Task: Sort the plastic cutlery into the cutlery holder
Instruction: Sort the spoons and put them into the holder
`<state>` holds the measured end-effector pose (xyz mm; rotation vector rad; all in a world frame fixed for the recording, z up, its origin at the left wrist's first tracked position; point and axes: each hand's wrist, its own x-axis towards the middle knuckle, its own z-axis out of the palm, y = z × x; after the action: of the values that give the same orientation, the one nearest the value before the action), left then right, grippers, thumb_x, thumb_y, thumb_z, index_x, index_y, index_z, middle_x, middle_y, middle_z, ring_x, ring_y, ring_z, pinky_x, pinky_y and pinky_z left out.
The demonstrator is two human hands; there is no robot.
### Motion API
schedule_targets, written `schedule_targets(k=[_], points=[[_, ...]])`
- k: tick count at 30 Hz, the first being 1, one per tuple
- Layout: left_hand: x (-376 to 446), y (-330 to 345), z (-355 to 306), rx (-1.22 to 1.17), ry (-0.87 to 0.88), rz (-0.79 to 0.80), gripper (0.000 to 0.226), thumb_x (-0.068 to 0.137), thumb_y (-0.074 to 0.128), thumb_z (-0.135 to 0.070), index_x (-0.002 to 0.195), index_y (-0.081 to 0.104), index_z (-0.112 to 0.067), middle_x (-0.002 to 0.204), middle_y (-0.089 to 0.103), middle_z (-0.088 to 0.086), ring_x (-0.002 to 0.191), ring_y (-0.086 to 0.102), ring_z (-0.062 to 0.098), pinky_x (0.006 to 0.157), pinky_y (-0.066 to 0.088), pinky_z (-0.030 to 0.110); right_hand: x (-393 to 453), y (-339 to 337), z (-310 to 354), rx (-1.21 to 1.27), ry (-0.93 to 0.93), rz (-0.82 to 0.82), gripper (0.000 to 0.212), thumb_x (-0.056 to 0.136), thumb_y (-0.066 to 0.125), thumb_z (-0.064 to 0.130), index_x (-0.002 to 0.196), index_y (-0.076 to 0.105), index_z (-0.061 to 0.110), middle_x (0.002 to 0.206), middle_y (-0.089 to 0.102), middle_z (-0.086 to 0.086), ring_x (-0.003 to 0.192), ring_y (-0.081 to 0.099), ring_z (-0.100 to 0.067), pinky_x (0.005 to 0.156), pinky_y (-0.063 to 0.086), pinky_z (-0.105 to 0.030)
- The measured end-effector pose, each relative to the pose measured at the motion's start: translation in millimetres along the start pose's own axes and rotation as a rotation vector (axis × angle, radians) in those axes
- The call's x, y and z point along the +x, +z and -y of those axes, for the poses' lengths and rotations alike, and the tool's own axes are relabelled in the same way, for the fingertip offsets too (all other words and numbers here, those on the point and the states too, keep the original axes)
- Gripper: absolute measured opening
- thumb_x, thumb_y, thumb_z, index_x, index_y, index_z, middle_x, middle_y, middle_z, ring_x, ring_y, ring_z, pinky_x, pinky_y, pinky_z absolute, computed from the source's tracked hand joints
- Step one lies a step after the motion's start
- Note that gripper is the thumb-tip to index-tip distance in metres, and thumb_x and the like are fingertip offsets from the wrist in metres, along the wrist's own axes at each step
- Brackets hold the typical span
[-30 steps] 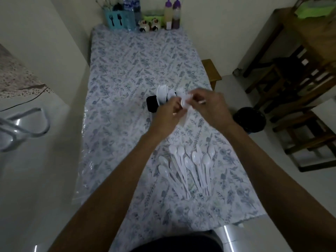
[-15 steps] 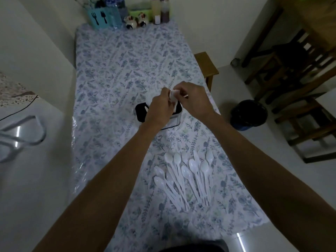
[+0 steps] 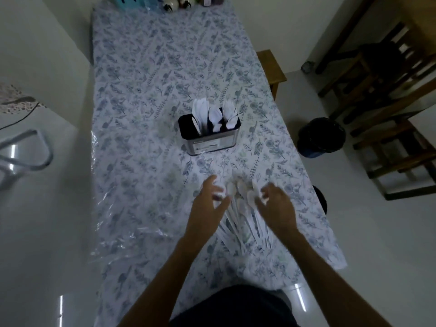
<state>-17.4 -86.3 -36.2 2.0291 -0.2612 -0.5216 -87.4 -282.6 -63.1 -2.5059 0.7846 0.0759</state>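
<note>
A dark metal cutlery holder (image 3: 210,142) stands mid-table with white plastic cutlery upright in its three slots: knives (image 3: 199,114) at left, spoons (image 3: 215,118) in the middle, forks (image 3: 230,114) at right. Closer to me, several white plastic spoons (image 3: 243,204) lie fanned on the floral tablecloth. My left hand (image 3: 207,204) hovers over the pile's left side, fingers spread and touching the spoon bowls. On the pile's right side sits my right hand (image 3: 276,206), fingers curled at the spoons. Motion blur hides whether either hand grips a spoon.
The long table (image 3: 146,90) carries jars and a blue caddy (image 3: 127,0) at its far end. A wooden stool (image 3: 271,67), a black bin (image 3: 320,136) and wooden chairs (image 3: 389,90) stand to the right. A wall and a metal frame (image 3: 23,152) are to the left.
Both hands left the holder, where they held a fork over it, and came back toward me to the spoon pile. The fork is out of my hands.
</note>
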Motion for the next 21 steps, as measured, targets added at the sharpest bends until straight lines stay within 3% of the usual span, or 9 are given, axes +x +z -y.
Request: schedule_targets(k=[3, 8, 12, 16, 18, 21], points=[[-48.3, 11.2, 28.9, -0.052, -0.200, 0.007, 0.052, 0.097, 0.069, -0.035, 0.143, 0.045, -0.031, 0.106, 0.069, -0.013, 0.086, 0.067, -0.006, 0.065, 0.049, 0.006, -46.5, 36.2, -20.5, -0.071, 0.073, 0.165, 0.023, 0.096, 0.059, 0.033, 0.104, 0.058, 0.012, 0.096, 0.064, -0.007, 0.085, 0.065, -0.022, 0.073, 0.056, -0.034], [-81.1, 22.8, 40.0, -0.112, -0.252, 0.078, 0.037, 0.099, 0.066, -0.034, 0.133, 0.052, -0.033, 0.104, 0.068, -0.012, 0.090, 0.067, 0.000, 0.066, 0.054, 0.012, -57.5, 37.0, -19.7, -0.045, 0.057, 0.071, 0.018, 0.092, 0.068, 0.027, 0.094, 0.062, 0.010, 0.088, 0.066, -0.007, 0.080, 0.066, -0.022, 0.072, 0.057, -0.038], [-71.3, 33.3, 34.7, -0.265, -0.283, 0.107, 0.030, 0.098, 0.066, -0.039, 0.125, 0.059, -0.027, 0.109, 0.071, -0.004, 0.092, 0.073, 0.013, 0.076, 0.060, 0.028, -81.7, 17.3, 2.0, 0.096, -0.063, 0.008, 0.013, 0.092, 0.071, 0.025, 0.095, 0.068, 0.013, 0.085, 0.069, 0.000, 0.073, 0.065, -0.012, 0.064, 0.048, -0.018], [-57.6, 44.0, 29.4, -0.672, -0.454, 0.089, 0.028, 0.107, 0.053, -0.026, 0.130, 0.052, -0.010, 0.113, 0.076, 0.014, 0.100, 0.076, 0.028, 0.085, 0.063, 0.041, -107.3, 13.2, 19.1, 0.208, -0.325, 0.199, 0.013, 0.091, 0.072, 0.029, 0.100, 0.074, 0.020, 0.090, 0.074, 0.009, 0.073, 0.065, 0.002, 0.069, 0.052, -0.010], [-53.1, 43.4, 36.8, -0.752, -0.496, 0.082, 0.024, 0.108, 0.049, -0.021, 0.129, 0.052, -0.009, 0.102, 0.078, 0.014, 0.090, 0.078, 0.029, 0.076, 0.063, 0.039, -95.6, 13.6, 11.0, 0.186, -0.207, 0.121, 0.015, 0.094, 0.068, 0.030, 0.101, 0.071, 0.018, 0.090, 0.071, 0.007, 0.074, 0.062, 0.003, 0.066, 0.046, -0.006], [-54.3, 38.6, 39.3, -0.884, -0.554, 0.171, 0.012, 0.099, 0.065, -0.022, 0.102, 0.064, -0.010, 0.084, 0.070, 0.013, 0.063, 0.066, 0.021, 0.056, 0.050, 0.027, -64.3, 16.4, -14.0, 0.012, 0.054, -0.010, 0.017, 0.095, 0.065, 0.023, 0.103, 0.062, 0.008, 0.093, 0.065, -0.008, 0.072, 0.056, -0.013, 0.056, 0.032, -0.011]])
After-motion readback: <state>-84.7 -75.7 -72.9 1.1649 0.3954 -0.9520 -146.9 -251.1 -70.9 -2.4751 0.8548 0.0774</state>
